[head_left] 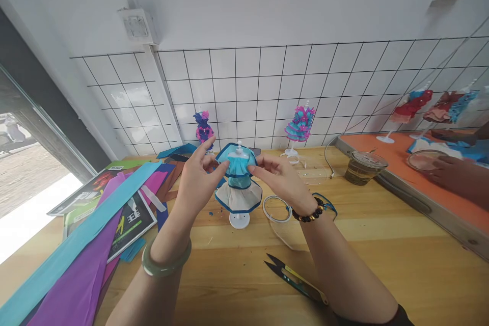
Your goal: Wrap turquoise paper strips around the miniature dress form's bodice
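Note:
A miniature dress in light blue and cream with dark blue edging hangs on a small white dress form, whose round base rests on the wooden table. My left hand pinches the dress's blue ruffled top at its left side, with the index finger stretched up. From the other side, my right hand pinches the same ruffle between thumb and fingers. Thread snips lie on the table below my right hand. Beside that wrist lies a white ring like a roll of tape.
Coloured crepe paper strips and magazines cover the table's left. Two dressed miniature forms stand by the tiled wall. A glass-like cup stands near the orange table, where another person's hand rests.

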`<move>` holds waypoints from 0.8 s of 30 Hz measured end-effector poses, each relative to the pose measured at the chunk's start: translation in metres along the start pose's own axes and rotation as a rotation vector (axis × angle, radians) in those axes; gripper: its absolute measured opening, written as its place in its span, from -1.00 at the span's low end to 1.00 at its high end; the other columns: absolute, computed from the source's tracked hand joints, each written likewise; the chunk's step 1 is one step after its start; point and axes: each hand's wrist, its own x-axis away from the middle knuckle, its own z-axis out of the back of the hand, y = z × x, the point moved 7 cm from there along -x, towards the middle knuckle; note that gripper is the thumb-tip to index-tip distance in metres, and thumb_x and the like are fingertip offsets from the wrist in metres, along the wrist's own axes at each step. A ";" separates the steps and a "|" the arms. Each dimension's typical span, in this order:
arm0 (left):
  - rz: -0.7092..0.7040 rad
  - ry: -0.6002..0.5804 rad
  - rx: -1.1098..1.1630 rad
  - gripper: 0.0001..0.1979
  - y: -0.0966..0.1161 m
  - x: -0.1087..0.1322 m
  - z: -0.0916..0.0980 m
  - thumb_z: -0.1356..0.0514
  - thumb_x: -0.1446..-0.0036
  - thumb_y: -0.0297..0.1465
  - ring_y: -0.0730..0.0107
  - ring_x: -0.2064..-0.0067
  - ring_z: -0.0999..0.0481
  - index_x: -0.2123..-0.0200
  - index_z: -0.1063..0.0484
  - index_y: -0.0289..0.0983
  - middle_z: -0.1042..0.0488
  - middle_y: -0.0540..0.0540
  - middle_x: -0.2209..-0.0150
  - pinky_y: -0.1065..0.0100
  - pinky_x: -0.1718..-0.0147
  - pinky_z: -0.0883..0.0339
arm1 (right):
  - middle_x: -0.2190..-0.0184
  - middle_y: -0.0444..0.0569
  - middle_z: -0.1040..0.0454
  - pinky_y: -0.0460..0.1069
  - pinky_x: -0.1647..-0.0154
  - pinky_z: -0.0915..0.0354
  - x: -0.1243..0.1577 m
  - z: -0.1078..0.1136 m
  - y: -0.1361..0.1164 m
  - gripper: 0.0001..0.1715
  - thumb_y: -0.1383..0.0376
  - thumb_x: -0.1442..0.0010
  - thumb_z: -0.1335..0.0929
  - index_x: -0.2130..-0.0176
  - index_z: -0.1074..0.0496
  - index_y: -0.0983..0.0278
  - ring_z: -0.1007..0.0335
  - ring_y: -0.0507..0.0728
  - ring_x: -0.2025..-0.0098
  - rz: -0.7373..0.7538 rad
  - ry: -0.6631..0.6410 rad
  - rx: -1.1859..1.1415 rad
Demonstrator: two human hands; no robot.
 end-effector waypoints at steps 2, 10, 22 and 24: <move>-0.010 -0.004 0.000 -0.35 -0.001 0.000 -0.001 -0.23 -0.03 -0.34 0.42 0.43 -0.29 -0.22 -0.19 -0.23 -0.25 0.12 0.60 0.32 0.34 -0.27 | 0.37 -0.05 -0.49 0.00 0.25 -0.31 0.000 0.000 0.002 -0.73 0.11 -0.11 -0.37 0.34 -0.48 0.27 -0.37 0.10 0.29 -0.013 0.001 0.005; 0.006 -0.014 -0.040 -0.34 0.000 0.000 -0.001 -0.23 -0.03 -0.34 0.43 0.41 -0.32 -0.22 -0.19 -0.21 -0.32 0.10 0.57 0.32 0.32 -0.28 | 0.35 -0.04 -0.49 0.01 0.25 -0.33 0.000 0.001 0.004 -0.69 0.09 -0.09 -0.39 0.31 -0.48 0.29 -0.39 0.10 0.30 -0.028 0.014 0.016; 0.014 -0.037 0.122 -0.36 -0.005 0.000 -0.007 -0.25 -0.03 -0.37 0.27 0.11 -0.52 -0.21 -0.20 -0.24 -0.57 -0.13 0.18 0.17 0.01 -0.34 | 0.32 -0.01 -0.50 0.02 0.24 -0.34 -0.001 0.000 0.006 -0.69 0.10 -0.10 -0.39 0.28 -0.47 0.30 -0.41 0.11 0.27 -0.021 -0.004 0.011; 0.012 -0.038 0.137 -0.36 -0.005 0.000 -0.007 -0.24 -0.03 -0.38 0.28 0.15 -0.53 -0.21 -0.20 -0.24 -0.57 -0.12 0.21 0.18 0.05 -0.37 | 0.33 -0.02 -0.50 0.02 0.25 -0.35 -0.001 0.000 0.005 -0.69 0.09 -0.09 -0.39 0.29 -0.47 0.30 -0.41 0.11 0.28 -0.024 -0.001 0.008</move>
